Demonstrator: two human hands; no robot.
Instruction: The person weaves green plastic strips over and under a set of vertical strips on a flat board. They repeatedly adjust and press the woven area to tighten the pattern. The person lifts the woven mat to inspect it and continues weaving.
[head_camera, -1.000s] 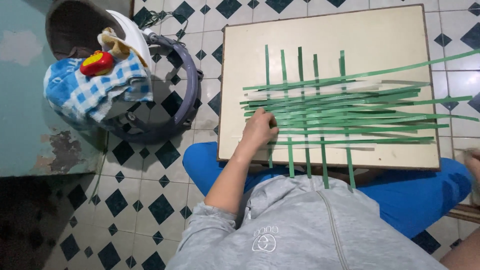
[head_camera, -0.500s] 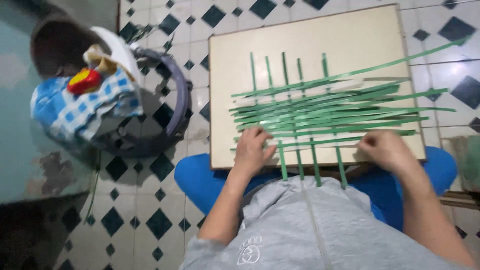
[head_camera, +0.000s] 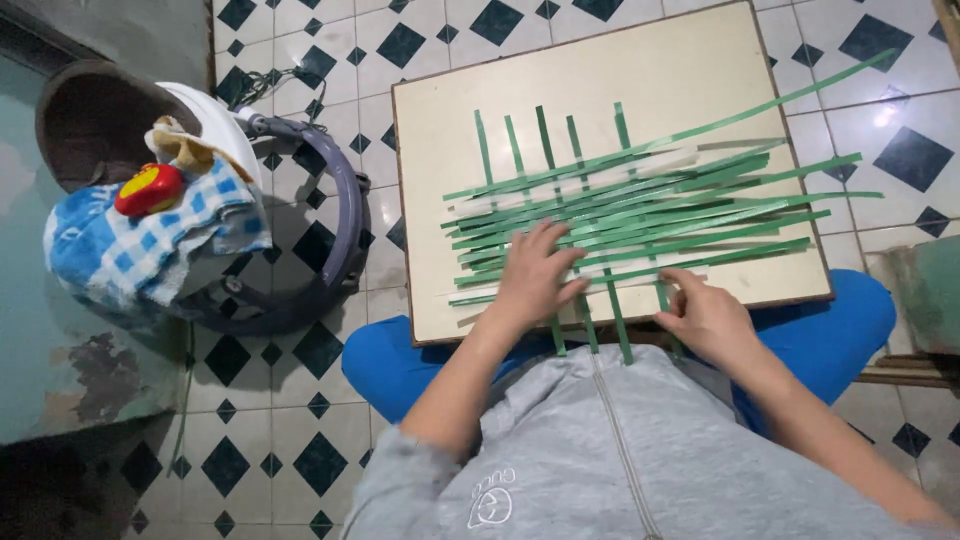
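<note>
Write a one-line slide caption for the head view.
Left hand pressed flat on woven green strips on a cream board, right hand pinching a strip at the near edge.

Floor (head_camera: 300, 420): white tiles with dark diamond insets, running across the whole scene.
Blue-and-white checked cloth (head_camera: 150, 245): far left, draped over a rounded white-and-grey appliance (head_camera: 300, 230) standing on the floor.
Small red object with a yellow patch (head_camera: 148, 189): resting on top of the cloth.
Tan crumpled rag (head_camera: 185, 148): just beyond the red object, touching the cloth.
Dark round basin (head_camera: 95, 120): far left corner, behind the cloth.
Teal painted wall (head_camera: 60, 370): left edge, paint flaked in one patch.
</note>
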